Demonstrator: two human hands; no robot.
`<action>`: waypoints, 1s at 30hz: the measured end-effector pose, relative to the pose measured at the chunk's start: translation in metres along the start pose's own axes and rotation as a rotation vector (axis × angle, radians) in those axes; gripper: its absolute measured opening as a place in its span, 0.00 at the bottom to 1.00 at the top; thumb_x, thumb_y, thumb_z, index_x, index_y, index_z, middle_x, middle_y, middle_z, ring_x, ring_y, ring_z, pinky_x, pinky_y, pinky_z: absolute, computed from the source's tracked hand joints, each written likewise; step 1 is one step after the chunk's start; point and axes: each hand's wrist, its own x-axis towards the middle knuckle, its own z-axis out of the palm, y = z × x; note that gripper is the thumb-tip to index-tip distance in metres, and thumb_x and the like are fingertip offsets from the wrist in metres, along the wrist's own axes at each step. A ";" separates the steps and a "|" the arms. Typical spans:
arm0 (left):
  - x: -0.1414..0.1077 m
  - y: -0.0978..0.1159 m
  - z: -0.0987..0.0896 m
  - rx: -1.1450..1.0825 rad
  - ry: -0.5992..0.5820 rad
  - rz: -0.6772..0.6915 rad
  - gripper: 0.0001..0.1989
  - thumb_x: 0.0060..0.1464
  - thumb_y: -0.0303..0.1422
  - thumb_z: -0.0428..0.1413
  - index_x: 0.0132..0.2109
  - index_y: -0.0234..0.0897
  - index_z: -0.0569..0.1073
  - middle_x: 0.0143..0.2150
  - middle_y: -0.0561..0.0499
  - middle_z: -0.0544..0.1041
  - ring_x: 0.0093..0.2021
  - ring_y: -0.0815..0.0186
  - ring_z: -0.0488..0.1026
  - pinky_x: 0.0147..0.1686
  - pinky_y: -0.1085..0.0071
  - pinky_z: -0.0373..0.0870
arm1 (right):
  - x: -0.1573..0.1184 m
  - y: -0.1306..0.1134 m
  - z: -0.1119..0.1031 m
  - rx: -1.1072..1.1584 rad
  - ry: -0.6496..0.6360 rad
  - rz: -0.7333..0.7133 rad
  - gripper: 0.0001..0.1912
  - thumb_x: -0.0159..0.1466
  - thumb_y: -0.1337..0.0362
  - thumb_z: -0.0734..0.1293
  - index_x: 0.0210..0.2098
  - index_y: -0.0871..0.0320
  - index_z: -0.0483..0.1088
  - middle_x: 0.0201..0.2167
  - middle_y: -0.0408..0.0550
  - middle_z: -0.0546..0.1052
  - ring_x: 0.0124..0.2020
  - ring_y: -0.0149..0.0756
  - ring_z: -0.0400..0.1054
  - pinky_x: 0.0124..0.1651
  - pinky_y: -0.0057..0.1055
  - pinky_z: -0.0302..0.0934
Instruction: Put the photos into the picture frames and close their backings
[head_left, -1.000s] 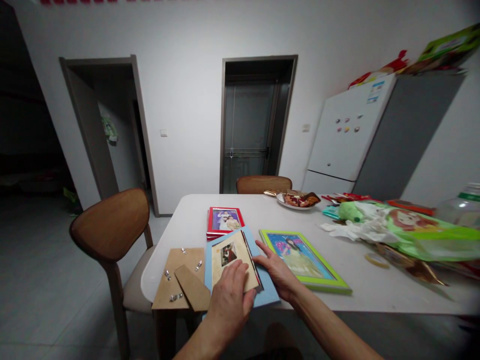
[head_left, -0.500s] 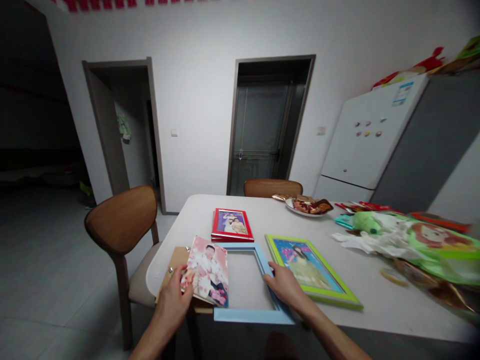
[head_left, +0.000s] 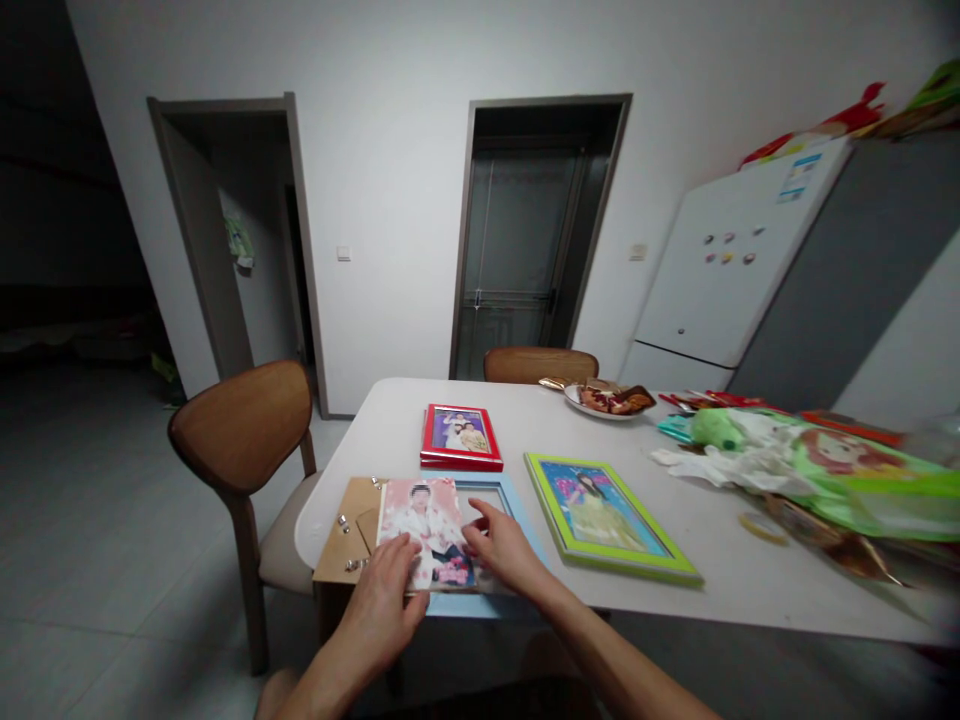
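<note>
A photo (head_left: pixel 424 515) with a pink background, showing a person in white, lies partly over a light blue picture frame (head_left: pixel 525 520) near the table's front edge. My left hand (head_left: pixel 386 590) is closed on its lower left part, fingers on top and thumb at the lower edge. At the right edge of the photo is my right hand (head_left: pixel 506 548), its fingers bent against the edge and one finger raised. A brown backing board (head_left: pixel 341 550) with metal clips lies left of the photo, partly under it. The photo covers the frame's left side.
A red-framed picture (head_left: pixel 461 437) lies behind the blue frame, and a green-framed picture (head_left: pixel 615 520) to its right. Farther right are a plate of food (head_left: pixel 611 402), a tape roll (head_left: pixel 763 528) and green plastic packaging (head_left: pixel 847 475). A wooden chair (head_left: pixel 244 430) stands at the left.
My right hand has let go of the blue frame's right side and moved left to the photo. The photo has shifted right over the frame, uncovering more of the backing board.
</note>
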 end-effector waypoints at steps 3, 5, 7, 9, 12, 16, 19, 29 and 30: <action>0.001 0.004 0.010 -0.005 -0.021 0.025 0.27 0.41 0.31 0.52 0.52 0.35 0.62 0.55 0.41 0.61 0.56 0.55 0.56 0.54 0.54 0.51 | 0.008 -0.010 0.022 0.269 0.005 0.090 0.30 0.47 0.73 0.59 0.51 0.65 0.56 0.18 0.39 0.68 0.18 0.26 0.60 0.21 0.21 0.54; 0.006 0.006 0.012 -0.035 0.017 0.038 0.30 0.39 0.29 0.52 0.54 0.34 0.59 0.57 0.41 0.58 0.57 0.54 0.52 0.55 0.53 0.49 | 0.010 -0.024 0.028 0.447 0.050 0.074 0.32 0.46 0.73 0.59 0.52 0.64 0.54 0.17 0.37 0.66 0.18 0.24 0.58 0.20 0.20 0.52; 0.015 0.008 0.008 -0.133 0.110 0.042 0.29 0.40 0.26 0.50 0.54 0.33 0.60 0.57 0.41 0.58 0.58 0.55 0.51 0.55 0.54 0.47 | 0.009 -0.043 0.026 0.613 0.075 0.015 0.33 0.47 0.71 0.60 0.53 0.63 0.52 0.19 0.37 0.66 0.19 0.24 0.59 0.21 0.20 0.54; 0.025 0.010 0.001 -0.335 0.236 0.003 0.24 0.43 0.26 0.48 0.51 0.32 0.64 0.55 0.42 0.62 0.56 0.57 0.55 0.56 0.57 0.48 | 0.005 -0.058 0.021 0.748 0.046 -0.027 0.31 0.51 0.65 0.61 0.54 0.61 0.51 0.23 0.40 0.68 0.20 0.25 0.61 0.23 0.22 0.56; 0.039 0.017 -0.007 -0.708 0.400 -0.193 0.16 0.47 0.32 0.49 0.43 0.31 0.69 0.47 0.42 0.71 0.50 0.57 0.64 0.53 0.59 0.54 | -0.002 -0.062 0.016 0.783 0.028 0.058 0.26 0.54 0.58 0.59 0.51 0.60 0.56 0.32 0.47 0.70 0.26 0.28 0.65 0.26 0.25 0.59; 0.047 0.036 0.003 -0.965 0.441 -0.348 0.18 0.50 0.39 0.47 0.41 0.29 0.70 0.39 0.42 0.75 0.42 0.57 0.71 0.45 0.62 0.65 | -0.006 -0.042 0.014 0.790 -0.013 0.285 0.22 0.56 0.59 0.56 0.48 0.61 0.59 0.37 0.51 0.72 0.29 0.32 0.67 0.27 0.25 0.60; 0.047 0.050 0.015 -1.165 0.339 -0.342 0.20 0.47 0.40 0.51 0.43 0.29 0.68 0.42 0.42 0.74 0.43 0.58 0.70 0.44 0.65 0.66 | -0.002 -0.030 -0.002 0.843 0.064 0.233 0.24 0.55 0.64 0.52 0.51 0.61 0.56 0.36 0.51 0.74 0.30 0.35 0.69 0.27 0.27 0.61; 0.027 0.032 0.028 -0.493 -0.001 -0.160 0.22 0.40 0.28 0.54 0.47 0.35 0.66 0.52 0.41 0.65 0.53 0.57 0.60 0.54 0.59 0.53 | 0.020 0.021 -0.050 0.225 0.073 0.250 0.27 0.47 0.73 0.53 0.46 0.64 0.63 0.30 0.50 0.75 0.25 0.33 0.69 0.26 0.25 0.60; 0.023 0.032 0.030 -0.436 -0.037 -0.121 0.23 0.39 0.28 0.55 0.47 0.35 0.66 0.54 0.41 0.63 0.55 0.57 0.58 0.54 0.58 0.52 | 0.020 0.023 -0.046 0.176 0.088 0.236 0.26 0.47 0.73 0.53 0.45 0.65 0.64 0.29 0.50 0.75 0.25 0.33 0.69 0.25 0.24 0.60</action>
